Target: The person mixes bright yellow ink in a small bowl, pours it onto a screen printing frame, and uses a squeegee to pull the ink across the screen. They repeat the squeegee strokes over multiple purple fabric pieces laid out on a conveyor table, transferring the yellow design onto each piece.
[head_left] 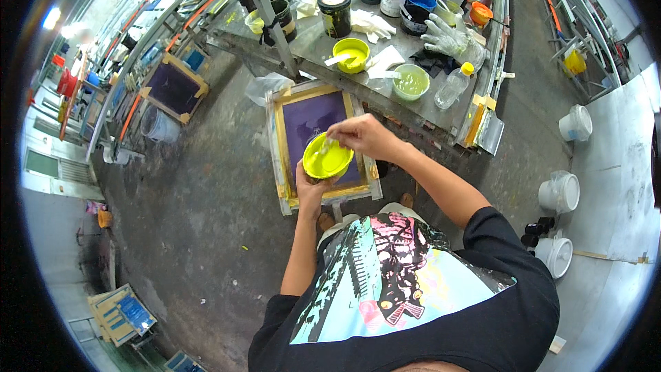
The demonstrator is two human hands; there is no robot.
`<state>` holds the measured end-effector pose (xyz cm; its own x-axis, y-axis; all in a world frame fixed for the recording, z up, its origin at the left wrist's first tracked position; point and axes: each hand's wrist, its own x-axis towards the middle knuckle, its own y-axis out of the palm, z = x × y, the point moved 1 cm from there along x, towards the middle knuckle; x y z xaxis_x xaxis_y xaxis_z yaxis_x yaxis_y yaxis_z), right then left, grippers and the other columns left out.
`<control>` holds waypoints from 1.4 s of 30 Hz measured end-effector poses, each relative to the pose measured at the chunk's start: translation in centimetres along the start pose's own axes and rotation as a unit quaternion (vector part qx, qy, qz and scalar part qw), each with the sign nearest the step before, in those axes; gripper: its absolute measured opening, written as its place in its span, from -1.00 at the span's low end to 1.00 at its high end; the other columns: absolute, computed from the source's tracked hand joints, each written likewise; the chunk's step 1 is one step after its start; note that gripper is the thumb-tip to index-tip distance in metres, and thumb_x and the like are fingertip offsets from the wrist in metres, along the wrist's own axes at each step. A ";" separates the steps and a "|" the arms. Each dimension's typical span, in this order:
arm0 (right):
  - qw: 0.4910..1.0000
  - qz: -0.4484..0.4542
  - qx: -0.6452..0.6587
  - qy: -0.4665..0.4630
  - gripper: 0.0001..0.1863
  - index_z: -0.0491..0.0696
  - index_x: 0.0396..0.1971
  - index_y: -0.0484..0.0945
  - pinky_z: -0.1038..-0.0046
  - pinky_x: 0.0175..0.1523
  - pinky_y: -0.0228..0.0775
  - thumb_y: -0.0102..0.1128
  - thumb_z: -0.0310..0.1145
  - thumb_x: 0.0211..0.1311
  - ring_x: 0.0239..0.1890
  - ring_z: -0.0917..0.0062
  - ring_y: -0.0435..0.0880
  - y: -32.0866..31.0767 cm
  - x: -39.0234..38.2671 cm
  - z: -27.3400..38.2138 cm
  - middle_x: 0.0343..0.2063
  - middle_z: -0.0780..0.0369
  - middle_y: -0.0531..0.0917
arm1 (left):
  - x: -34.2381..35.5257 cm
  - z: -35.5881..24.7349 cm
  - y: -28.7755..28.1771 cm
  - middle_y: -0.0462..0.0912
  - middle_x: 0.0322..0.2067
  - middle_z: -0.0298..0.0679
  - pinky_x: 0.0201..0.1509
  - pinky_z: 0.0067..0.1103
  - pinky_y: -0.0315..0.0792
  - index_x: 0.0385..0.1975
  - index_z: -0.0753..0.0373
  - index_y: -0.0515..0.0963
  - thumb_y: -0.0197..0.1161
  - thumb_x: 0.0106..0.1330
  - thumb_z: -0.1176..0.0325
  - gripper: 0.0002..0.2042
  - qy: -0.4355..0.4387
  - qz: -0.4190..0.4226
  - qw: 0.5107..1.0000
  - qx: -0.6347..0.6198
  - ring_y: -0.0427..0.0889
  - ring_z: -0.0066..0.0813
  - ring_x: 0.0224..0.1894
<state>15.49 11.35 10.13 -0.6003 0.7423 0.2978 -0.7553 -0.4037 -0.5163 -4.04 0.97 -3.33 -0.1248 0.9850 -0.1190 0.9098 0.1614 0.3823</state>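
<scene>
Seemingly stirring a tub of bright yellow paste [330, 160], holding it over a framed purple screen [303, 111]; cupping its side with the left hand [310, 184], pinching a pale stirrer [328, 145] between thumb and fingers of the right hand [365, 136]. Probably calling next for steady, level mixing without slopping onto the screen. Facing the edge of the bench [313, 48] just ahead, finding wider room over the floor [200, 213] to the left.
</scene>
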 end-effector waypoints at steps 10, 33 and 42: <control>0.994 0.060 0.025 0.088 -0.83 -0.20 -0.15 0.73 0.33 -0.12 0.62 0.30 -0.46 0.37 -0.31 0.23 0.79 -0.9 0.0 1.0 -0.32 0.05 0.79 | -0.1 -1.1 1.0 0.55 0.19 -0.25 0.29 -0.38 0.57 0.27 0.21 0.35 0.53 0.01 0.73 -0.23 0.004 0.004 1.000 0.007 0.60 -0.31 0.25; 0.997 -0.062 0.025 0.049 -0.82 -0.18 -0.14 0.71 0.31 -0.17 0.62 0.30 -0.44 0.35 -0.33 0.18 0.77 -0.4 -0.1 0.9 -0.30 0.05 0.78 | 0.5 -0.3 0.9 0.54 0.21 -0.22 0.32 -0.34 0.59 0.30 0.22 0.33 0.52 0.04 0.73 -0.23 0.003 0.005 1.000 0.014 0.59 -0.28 0.26; 0.982 0.104 -0.115 -0.112 -0.80 -0.07 -0.11 0.72 0.20 0.04 0.59 0.27 -0.42 0.30 -0.12 0.16 0.75 1.1 0.2 1.8 -0.18 0.08 0.76 | 0.8 -0.8 1.2 0.54 0.19 -0.25 0.34 -0.38 0.57 0.31 0.21 0.34 0.58 0.01 0.69 -0.19 -0.007 0.007 1.000 0.023 0.59 -0.33 0.24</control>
<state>14.03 10.11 11.05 -0.7971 0.5104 0.3228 -0.5469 -0.3835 -0.7442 -3.35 1.98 -2.19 -0.1069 0.9862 -0.1267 0.9290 0.1445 0.3406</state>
